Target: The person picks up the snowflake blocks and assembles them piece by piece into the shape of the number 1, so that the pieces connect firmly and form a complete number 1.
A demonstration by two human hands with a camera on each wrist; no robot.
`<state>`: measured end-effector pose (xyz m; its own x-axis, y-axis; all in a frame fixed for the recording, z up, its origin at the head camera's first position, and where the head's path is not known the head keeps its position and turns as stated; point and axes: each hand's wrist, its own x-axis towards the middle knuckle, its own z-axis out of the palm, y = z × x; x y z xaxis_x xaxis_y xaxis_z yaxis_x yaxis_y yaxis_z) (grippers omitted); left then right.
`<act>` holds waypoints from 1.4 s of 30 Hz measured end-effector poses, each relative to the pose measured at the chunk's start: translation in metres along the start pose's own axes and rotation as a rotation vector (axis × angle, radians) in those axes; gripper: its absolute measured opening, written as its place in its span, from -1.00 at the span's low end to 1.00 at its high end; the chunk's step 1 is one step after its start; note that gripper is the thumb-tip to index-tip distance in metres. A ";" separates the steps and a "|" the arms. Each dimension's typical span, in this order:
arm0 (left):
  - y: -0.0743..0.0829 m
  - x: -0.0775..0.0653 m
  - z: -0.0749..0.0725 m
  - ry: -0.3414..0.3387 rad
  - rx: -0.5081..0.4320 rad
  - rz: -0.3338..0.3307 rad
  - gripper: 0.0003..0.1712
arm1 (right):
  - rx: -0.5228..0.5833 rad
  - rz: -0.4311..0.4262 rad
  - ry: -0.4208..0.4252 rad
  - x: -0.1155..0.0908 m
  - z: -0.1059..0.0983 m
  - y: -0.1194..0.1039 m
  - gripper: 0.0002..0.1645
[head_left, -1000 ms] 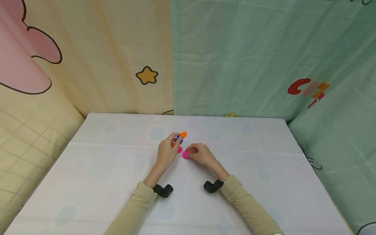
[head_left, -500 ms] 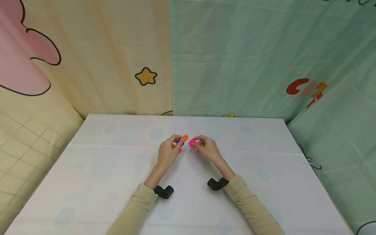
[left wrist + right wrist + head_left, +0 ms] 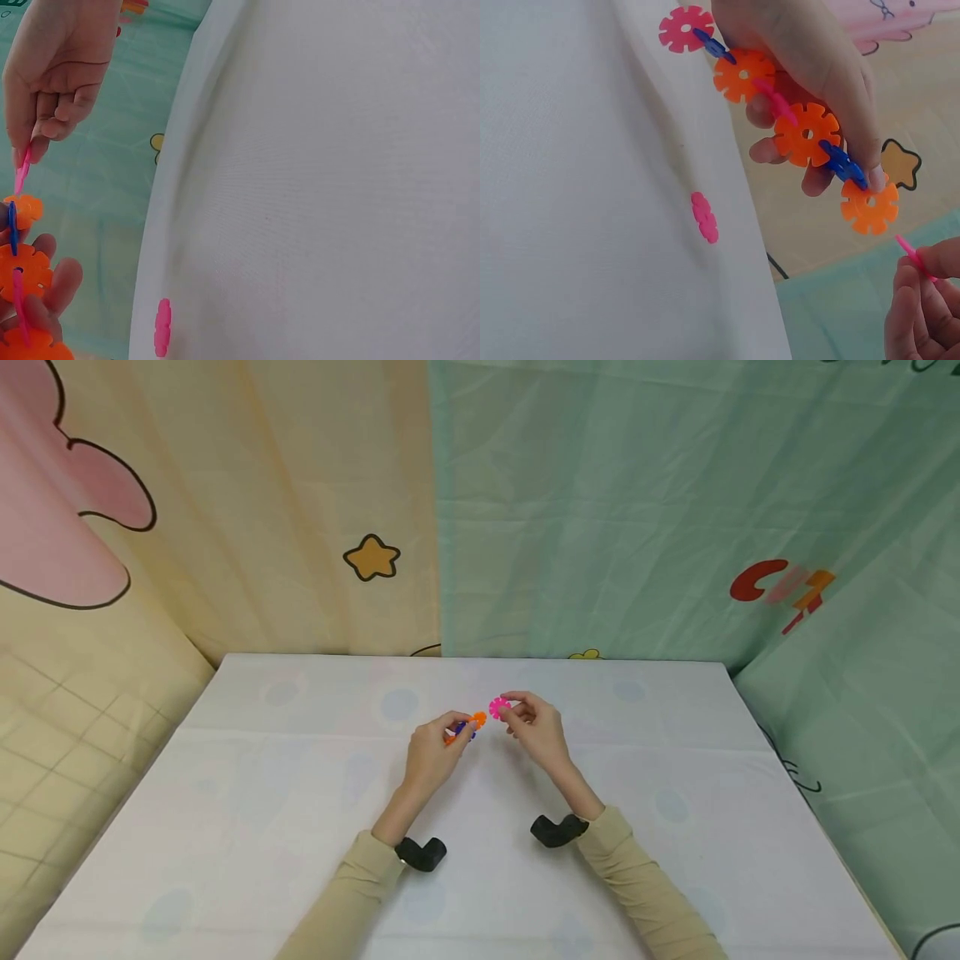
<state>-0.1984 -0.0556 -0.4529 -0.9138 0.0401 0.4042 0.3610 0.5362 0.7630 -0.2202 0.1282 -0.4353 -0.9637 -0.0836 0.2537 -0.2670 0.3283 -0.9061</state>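
Note:
My left hand (image 3: 433, 752) holds a chain of slotted snowflake discs in orange, blue and pink. In the right wrist view its thumb and fingers grip near the blue disc (image 3: 844, 164), and an orange disc (image 3: 869, 204) forms the chain's near end. A pink disc (image 3: 687, 29) is at the other end. My right hand (image 3: 542, 733) pinches a loose pink snowflake disc (image 3: 498, 707) between thumb and fingertips. That disc's edge (image 3: 913, 255) faces the orange end disc, with a narrow gap in the right wrist view. Both hands are raised over the table.
Another pink disc (image 3: 704, 217) shows against the white table cover (image 3: 247, 810) in both wrist views. Behind the table hang a cream curtain (image 3: 300, 485) and a green curtain (image 3: 600, 510). Black wrist mounts (image 3: 422, 854) sit by the sleeve cuffs.
My right hand has risen away from me with the pink disc, then turned it beside the chain's orange end. My left hand has shifted slightly right, still gripping the chain.

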 end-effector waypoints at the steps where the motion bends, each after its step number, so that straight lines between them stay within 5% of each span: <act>1: 0.000 0.000 0.000 0.001 0.004 0.004 -0.85 | 0.007 -0.004 0.007 0.000 0.000 -0.001 -0.70; 22: 0.007 -0.002 0.006 0.006 0.068 0.112 -0.80 | -0.017 -0.001 0.032 -0.004 0.002 -0.005 -0.74; 42: 0.007 -0.005 0.006 0.021 0.097 0.161 -0.79 | 0.131 0.155 -0.036 0.002 -0.002 -0.006 -0.73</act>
<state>-0.1926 -0.0465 -0.4522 -0.8411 0.1144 0.5286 0.4817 0.6031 0.6358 -0.2205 0.1282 -0.4288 -0.9923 -0.0760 0.0980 -0.1123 0.2147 -0.9702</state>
